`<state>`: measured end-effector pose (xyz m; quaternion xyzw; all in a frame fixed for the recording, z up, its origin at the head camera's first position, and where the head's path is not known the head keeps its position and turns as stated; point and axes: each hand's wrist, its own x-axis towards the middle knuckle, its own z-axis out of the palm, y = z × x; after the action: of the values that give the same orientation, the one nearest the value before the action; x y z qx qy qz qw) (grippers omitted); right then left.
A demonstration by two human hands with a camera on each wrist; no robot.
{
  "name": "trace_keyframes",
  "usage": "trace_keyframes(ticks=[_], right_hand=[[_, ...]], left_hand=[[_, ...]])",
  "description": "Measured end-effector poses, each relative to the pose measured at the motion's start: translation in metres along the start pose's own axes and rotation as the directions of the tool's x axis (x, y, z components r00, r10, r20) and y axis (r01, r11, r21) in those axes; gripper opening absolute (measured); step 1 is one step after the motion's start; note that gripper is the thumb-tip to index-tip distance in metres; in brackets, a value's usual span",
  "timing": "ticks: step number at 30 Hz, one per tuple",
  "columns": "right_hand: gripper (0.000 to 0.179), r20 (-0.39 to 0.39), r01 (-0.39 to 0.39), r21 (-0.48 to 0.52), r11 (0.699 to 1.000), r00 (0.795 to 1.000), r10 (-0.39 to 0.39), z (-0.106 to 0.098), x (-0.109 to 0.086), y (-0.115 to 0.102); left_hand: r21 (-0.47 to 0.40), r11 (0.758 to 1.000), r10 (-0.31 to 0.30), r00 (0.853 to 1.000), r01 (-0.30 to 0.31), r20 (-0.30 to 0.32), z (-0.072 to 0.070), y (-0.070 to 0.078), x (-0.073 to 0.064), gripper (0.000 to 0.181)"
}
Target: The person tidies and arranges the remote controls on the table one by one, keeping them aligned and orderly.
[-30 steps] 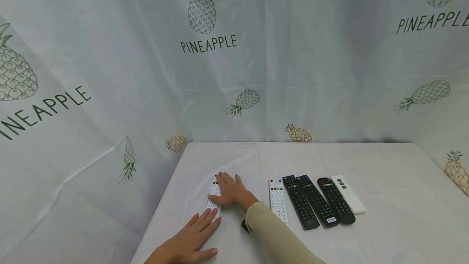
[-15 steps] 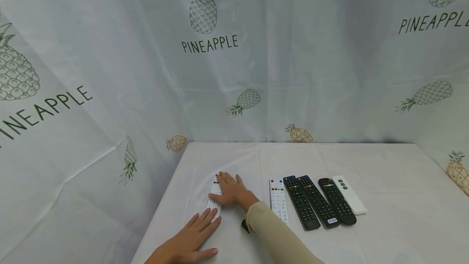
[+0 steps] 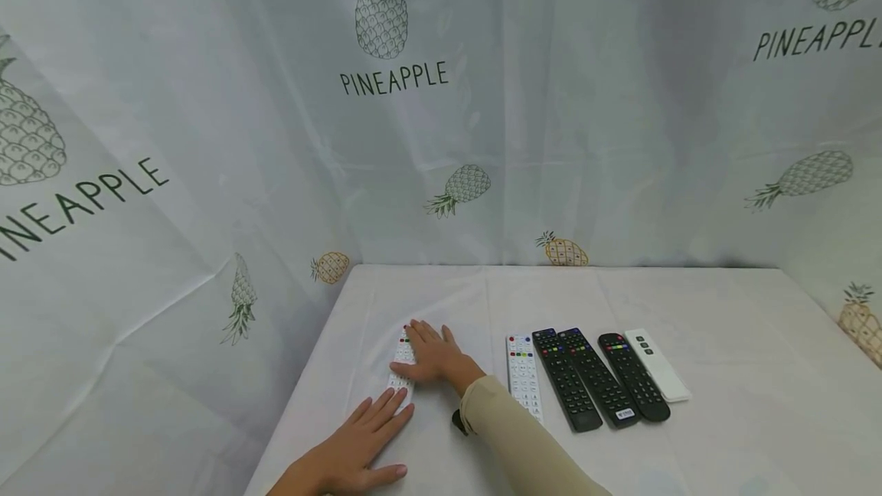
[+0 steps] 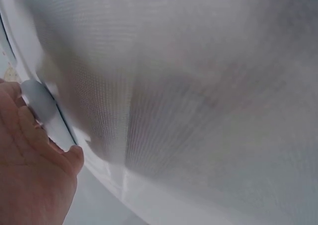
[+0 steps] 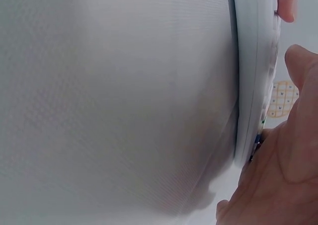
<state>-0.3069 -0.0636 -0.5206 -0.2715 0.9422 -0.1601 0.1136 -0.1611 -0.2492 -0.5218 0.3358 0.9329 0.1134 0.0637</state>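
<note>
A white remote control (image 3: 403, 349) with colored buttons near its far end lies on the left part of the table. Across its right side and far end rests my right hand (image 3: 436, 360), fingers straight and thumb stretched over the buttons. My left hand (image 3: 361, 442) lies palm down in front, fingers straight, its fingertips at the remote's near end. In the right wrist view the remote's side edge (image 5: 251, 81) stands beside the right hand (image 5: 288, 160). The left wrist view shows the left hand (image 4: 37, 160) with its fingers by the remote's rounded end (image 4: 39, 101).
Right of the hands, a second white remote (image 3: 524, 377), black remotes (image 3: 566, 380) (image 3: 598, 377) (image 3: 634, 377) and a plain white remote (image 3: 658, 366) lie side by side on the white table (image 3: 744, 373). A pineapple-print curtain (image 3: 586, 98) hangs behind.
The view shifts very slightly. Both hands keep their places on the white remote, and the other remotes stay put.
</note>
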Motion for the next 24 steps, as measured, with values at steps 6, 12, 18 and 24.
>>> trace_keyframes(ticks=[6,12,18,24], right_hand=[[0.088,0.005,-0.007,-0.005,1.000,1.000,0.007,-0.0023,-0.0008,-0.0004],[0.087,-0.001,-0.006,-0.017,1.000,1.000,0.006,-0.0018,0.0010,-0.0002],[0.086,-0.006,-0.001,-0.001,1.000,1.000,0.001,-0.0022,0.0016,-0.0016],[0.081,0.002,0.009,-0.017,1.000,1.000,-0.009,0.0007,0.0008,-0.0002]], left_hand=[[0.049,0.998,0.029,0.999,-0.027,-0.035,0.0000,-0.0024,0.0003,0.077],[0.029,1.000,0.012,1.000,-0.011,-0.027,-0.0008,-0.0024,0.0006,0.077],[-0.015,1.000,-0.015,1.000,0.015,-0.001,-0.0030,-0.0013,0.0010,0.077],[0.003,1.000,-0.016,1.000,0.016,-0.007,-0.0015,0.0002,0.0011,0.079]])
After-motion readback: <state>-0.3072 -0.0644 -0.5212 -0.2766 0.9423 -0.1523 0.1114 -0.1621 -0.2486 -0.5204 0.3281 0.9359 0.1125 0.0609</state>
